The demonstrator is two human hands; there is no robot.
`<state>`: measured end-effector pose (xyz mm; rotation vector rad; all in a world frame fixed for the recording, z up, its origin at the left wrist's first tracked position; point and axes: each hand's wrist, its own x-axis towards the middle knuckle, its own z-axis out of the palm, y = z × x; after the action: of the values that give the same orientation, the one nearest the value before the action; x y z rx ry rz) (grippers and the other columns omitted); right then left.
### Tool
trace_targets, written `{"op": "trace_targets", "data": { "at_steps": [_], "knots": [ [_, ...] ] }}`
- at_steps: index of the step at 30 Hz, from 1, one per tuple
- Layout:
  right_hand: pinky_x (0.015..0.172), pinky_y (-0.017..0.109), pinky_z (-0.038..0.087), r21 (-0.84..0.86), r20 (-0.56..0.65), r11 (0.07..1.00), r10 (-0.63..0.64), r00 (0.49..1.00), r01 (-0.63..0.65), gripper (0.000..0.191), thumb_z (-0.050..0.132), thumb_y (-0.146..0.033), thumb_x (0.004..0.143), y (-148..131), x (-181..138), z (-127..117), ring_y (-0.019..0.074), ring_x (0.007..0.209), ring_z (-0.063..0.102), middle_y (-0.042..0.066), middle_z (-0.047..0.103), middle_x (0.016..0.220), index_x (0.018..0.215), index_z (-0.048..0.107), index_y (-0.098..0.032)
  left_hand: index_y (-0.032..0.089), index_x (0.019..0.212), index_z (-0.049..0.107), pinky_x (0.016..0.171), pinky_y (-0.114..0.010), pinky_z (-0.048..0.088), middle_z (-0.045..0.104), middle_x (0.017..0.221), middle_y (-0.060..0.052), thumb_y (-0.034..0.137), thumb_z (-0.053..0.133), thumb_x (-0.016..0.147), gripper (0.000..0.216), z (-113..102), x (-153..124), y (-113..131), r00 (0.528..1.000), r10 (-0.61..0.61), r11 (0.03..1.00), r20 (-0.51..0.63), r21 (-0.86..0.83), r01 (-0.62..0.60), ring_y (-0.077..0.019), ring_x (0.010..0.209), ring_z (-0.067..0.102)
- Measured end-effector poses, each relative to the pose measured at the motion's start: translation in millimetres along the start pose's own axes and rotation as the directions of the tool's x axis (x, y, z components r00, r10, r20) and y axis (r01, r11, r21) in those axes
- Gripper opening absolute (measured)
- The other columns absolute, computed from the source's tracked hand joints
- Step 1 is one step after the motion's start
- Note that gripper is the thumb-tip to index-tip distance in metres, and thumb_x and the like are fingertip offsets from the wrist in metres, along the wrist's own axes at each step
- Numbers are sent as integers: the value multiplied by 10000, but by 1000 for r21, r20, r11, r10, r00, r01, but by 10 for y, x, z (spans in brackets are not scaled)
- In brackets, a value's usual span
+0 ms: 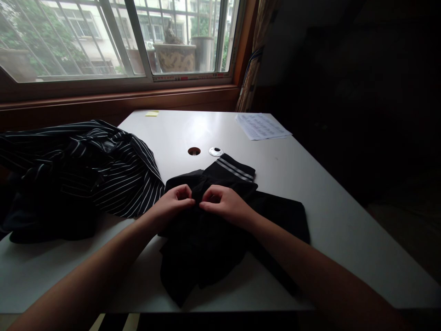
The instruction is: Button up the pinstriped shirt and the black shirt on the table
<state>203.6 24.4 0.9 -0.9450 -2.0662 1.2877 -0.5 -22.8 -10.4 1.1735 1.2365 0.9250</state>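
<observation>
A black garment [206, 257] with two white stripes near one edge lies rumpled on the white table [330, 220]. Its exact kind is hard to make out in the dim light. My left hand [174, 202] pinches the dark cloth near the garment's middle, thumb against fingers. Just to the right, my right hand [223, 204] pinches the same cloth, and the fingertips of both hands nearly meet. Part of the garment spreads out to the right beneath my right forearm. Any small detail between the fingertips is lost in the dark fabric.
Black clothing with white pinstripes [127, 174] is heaped on the left. Behind the garment are a round hole [194, 151] and a silver ring-shaped cover [216, 151]. Printed papers [262, 126] lie at the back right, a yellow note [152, 113] at the back edge, below a barred window.
</observation>
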Motion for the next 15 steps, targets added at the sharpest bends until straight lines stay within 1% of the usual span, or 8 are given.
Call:
{"op": "trace_targets", "data": {
  "at_steps": [6, 11, 15],
  "knots": [
    [599, 233, 412, 19, 9, 999, 43, 999, -43, 99, 697, -268, 745, 51, 10, 16, 128, 672, 550, -17, 611, 717, 762, 656, -180, 179, 763, 521, 501, -184, 342, 492, 655, 53, 300, 706, 746, 223, 35, -12, -5, 1000, 15, 1000, -27, -16, -15, -86, 569, 453],
    [596, 233, 409, 24, 5, 999, 41, 999, -41, 109, 693, -278, 740, 93, 13, 17, 128, 665, 546, -19, 611, 712, 767, 650, -182, 181, 777, 521, 503, -186, 349, 494, 663, 49, 324, 715, 753, 242, 36, -6, -13, 999, 23, 1000, -26, -20, -24, -88, 575, 462],
    [610, 239, 415, 17, -17, 1000, 14, 1000, -14, 103, 688, -271, 735, 77, 6, 15, 131, 674, 547, -21, 601, 710, 747, 634, -184, 185, 796, 532, 514, -195, 370, 502, 678, 39, 368, 720, 757, 266, 22, -3, 0, 1000, 22, 1000, -7, -2, -22, -97, 586, 473]
  ]
}}
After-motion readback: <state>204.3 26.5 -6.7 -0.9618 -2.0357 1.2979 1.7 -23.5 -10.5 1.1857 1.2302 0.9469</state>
